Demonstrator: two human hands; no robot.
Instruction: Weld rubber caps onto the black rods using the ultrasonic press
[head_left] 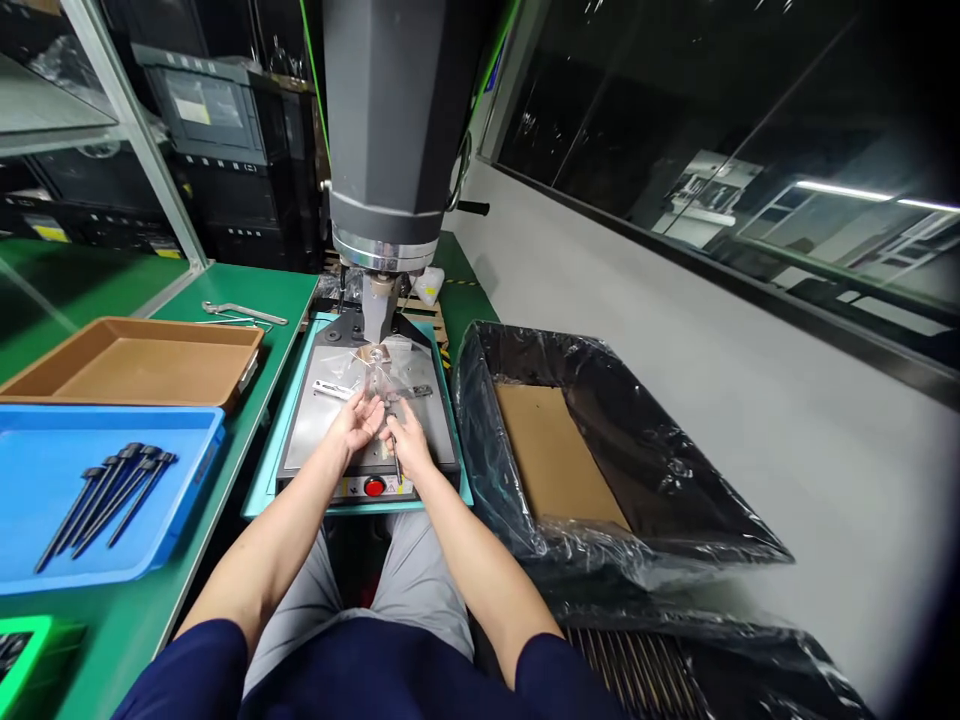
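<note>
Left hand (358, 420) and right hand (410, 442) meet over the grey metal machine plate (315, 430). Left fingers pinch the crinkled clear plastic bag (384, 375), which lies just beyond them and is kept flat. Right fingers clasp what seems a thin dark rod (396, 466).

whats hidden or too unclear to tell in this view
Head view only:
- Contents of the clear bag: too small, lost in glare and creases.
- Left hand: its fingertips lie at the bag, but grip or mere touch cannot be told.
- Thin dark piece in the right hand: upper end hidden by the fingers.
- Green bin: cut off by the left and bottom edges; contents too dark.
</note>
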